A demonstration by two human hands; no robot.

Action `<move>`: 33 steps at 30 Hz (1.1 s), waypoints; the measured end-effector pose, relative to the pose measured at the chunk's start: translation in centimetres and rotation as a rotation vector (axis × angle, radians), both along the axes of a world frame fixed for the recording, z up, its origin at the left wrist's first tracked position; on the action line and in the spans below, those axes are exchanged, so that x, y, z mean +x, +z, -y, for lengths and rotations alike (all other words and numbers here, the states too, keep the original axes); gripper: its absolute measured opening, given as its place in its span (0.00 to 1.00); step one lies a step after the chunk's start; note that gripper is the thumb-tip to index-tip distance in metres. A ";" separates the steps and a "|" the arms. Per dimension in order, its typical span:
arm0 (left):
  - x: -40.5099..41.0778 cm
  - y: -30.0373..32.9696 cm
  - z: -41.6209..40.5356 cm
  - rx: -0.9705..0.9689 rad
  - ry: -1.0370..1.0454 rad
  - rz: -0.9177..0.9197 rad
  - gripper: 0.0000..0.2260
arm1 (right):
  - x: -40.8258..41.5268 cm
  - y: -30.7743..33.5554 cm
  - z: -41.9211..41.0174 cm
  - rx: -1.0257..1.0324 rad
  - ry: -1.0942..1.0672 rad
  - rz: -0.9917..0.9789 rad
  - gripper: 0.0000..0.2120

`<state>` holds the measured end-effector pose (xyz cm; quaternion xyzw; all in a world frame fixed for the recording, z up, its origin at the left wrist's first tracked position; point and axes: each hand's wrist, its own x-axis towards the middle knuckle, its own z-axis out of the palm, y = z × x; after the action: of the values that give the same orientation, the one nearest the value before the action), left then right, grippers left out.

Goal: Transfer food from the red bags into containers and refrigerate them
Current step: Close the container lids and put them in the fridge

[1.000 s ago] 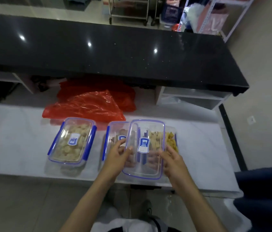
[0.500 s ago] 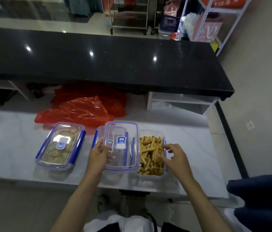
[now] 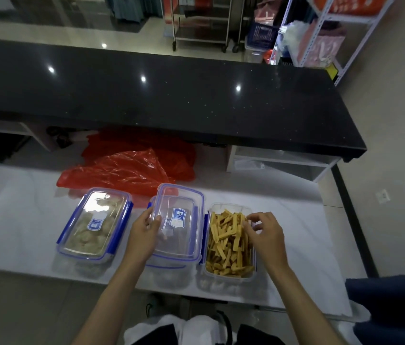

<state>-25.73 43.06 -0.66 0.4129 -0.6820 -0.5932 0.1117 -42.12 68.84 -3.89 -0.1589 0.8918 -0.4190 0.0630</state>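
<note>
Three containers stand in a row on the white tabletop (image 3: 22,215); the left hand (image 3: 144,232) has its grip pinched on a loose clear lid (image 3: 180,221) over the middle container (image 3: 169,266); the right hand (image 3: 264,234), fingers curled loosely, touches the open right container (image 3: 230,247) of yellow sticks; the left container (image 3: 94,224) is lidded; red bags (image 3: 126,168) lie behind.

Red bags (image 3: 126,170): translucent red, glossy creases. Left container (image 3: 94,224): clear, blue clips and rim, blue-and-white label; contents pale beige. Loose lid (image 3: 179,220): clear, blue edge, same blue-and-white label. Open container (image 3: 230,241): clear, filled with yellow-orange sticks. Counter (image 3: 9,220): white, faint grey marbling. Upper worktop (image 3: 171,103): black with fine light specks
</note>
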 end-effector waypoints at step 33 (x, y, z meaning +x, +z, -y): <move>-1.8 0.6 1.0 0.000 -0.117 -0.021 0.19 | 2.1 -0.1 1.6 0.283 0.254 -0.040 0.10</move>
<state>-27.53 42.08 -0.08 0.3660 -0.7036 -0.6032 0.0841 -40.00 67.26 -3.96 -0.2678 0.9157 -0.2747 0.1195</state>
